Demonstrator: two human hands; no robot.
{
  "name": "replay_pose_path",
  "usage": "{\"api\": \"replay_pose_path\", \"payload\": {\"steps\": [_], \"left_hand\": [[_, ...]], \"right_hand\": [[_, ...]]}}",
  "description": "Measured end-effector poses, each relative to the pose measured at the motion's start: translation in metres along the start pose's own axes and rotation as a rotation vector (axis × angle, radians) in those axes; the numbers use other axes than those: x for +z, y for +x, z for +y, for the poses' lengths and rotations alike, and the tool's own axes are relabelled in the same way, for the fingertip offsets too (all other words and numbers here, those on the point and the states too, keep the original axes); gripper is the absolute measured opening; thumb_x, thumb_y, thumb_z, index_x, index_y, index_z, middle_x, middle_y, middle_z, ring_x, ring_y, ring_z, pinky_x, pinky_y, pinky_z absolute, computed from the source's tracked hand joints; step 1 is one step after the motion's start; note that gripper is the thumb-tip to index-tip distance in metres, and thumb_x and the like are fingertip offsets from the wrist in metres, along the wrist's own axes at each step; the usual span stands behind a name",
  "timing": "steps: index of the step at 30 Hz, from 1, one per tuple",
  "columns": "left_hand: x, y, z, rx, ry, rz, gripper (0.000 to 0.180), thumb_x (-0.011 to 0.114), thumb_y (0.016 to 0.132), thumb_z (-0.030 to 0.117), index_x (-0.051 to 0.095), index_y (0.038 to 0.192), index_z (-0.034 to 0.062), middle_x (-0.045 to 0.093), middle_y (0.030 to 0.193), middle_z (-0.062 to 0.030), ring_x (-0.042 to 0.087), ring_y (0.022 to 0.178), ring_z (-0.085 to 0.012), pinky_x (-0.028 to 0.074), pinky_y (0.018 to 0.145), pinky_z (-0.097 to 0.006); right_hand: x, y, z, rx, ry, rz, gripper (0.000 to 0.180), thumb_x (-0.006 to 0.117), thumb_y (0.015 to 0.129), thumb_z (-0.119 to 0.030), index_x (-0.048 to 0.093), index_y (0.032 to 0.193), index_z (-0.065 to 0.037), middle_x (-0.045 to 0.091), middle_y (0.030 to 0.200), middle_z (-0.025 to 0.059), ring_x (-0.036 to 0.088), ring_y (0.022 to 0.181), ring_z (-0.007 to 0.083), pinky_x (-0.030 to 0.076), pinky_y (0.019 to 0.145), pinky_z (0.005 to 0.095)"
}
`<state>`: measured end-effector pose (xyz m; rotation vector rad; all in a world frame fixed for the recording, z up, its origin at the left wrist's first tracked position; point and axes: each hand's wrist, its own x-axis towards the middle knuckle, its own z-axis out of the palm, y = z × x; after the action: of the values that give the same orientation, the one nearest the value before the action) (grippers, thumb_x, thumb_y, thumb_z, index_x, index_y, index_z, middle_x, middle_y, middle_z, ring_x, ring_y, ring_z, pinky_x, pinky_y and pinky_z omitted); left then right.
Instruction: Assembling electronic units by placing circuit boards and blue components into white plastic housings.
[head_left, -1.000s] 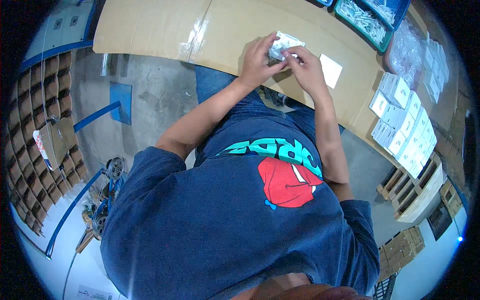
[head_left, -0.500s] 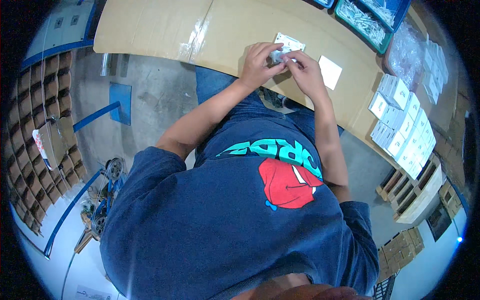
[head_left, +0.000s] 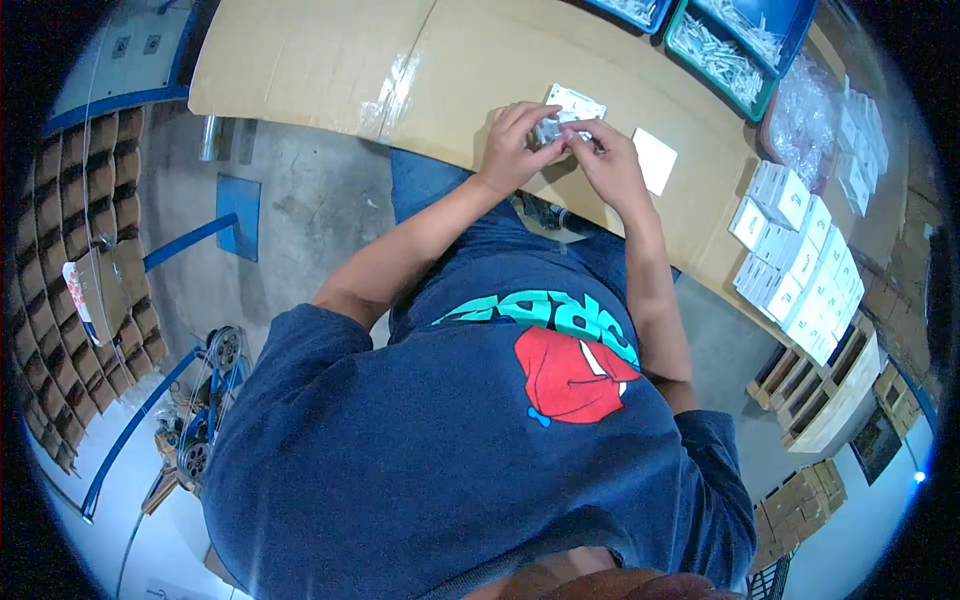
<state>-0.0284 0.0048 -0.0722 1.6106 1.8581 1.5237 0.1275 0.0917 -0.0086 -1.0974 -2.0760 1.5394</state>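
Observation:
My left hand point(head_left: 513, 148) and my right hand point(head_left: 608, 163) meet over the cardboard-covered table, fingers bent inward. Both pinch a small clear plastic bag point(head_left: 547, 130); what is inside it is too small to make out. Just beyond my fingers lies a white panel with small holes point(head_left: 577, 101), partly covered by the hands and the bag. To the right of my right hand a flat white rectangular card or box point(head_left: 655, 162) rests on the table.
At the far right, green and blue bins point(head_left: 715, 58) hold many thin white pieces. Clear plastic bags point(head_left: 803, 120) lie beside them. Stacked small white boxes point(head_left: 800, 262) line the table's right edge. A wooden pallet point(head_left: 825, 385) stands on the floor, and the cardboard table top point(head_left: 300, 60) extends left.
My fingers shift slightly around the plastic bag, which both hands still hold. The whole view has moved a little, so the table appears slightly lower. Nothing else visibly changes place.

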Motion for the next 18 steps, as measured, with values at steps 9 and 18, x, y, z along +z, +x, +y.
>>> {"api": "replay_pose_path", "payload": {"steps": [9, 18], "left_hand": [[-0.005, -0.002, 0.004, -0.113, 0.003, 0.041, 0.040, 0.083, 0.075, 0.014, 0.069, 0.111, 0.0036, 0.069, 0.108, -0.0100, 0.062, 0.098, -0.0283, 0.047, 0.090, -0.040], [0.000, -0.002, 0.007, -0.065, 0.047, 0.041, 0.041, 0.085, 0.075, 0.016, 0.068, 0.111, 0.0054, 0.069, 0.107, -0.0071, 0.063, 0.095, -0.0257, 0.045, 0.088, -0.039]], "right_hand": [[-0.006, 0.015, -0.001, -0.031, -0.070, 0.017, 0.019, 0.069, 0.093, -0.017, 0.074, 0.105, -0.002, 0.072, 0.092, 0.0099, 0.062, 0.071, 0.0153, 0.050, 0.066, 0.0294], [-0.059, 0.116, 0.011, -0.179, -0.121, 0.264, 0.022, 0.070, 0.090, -0.021, 0.074, 0.105, -0.005, 0.073, 0.085, 0.0096, 0.069, 0.078, 0.0198, 0.052, 0.068, 0.0330]]}}
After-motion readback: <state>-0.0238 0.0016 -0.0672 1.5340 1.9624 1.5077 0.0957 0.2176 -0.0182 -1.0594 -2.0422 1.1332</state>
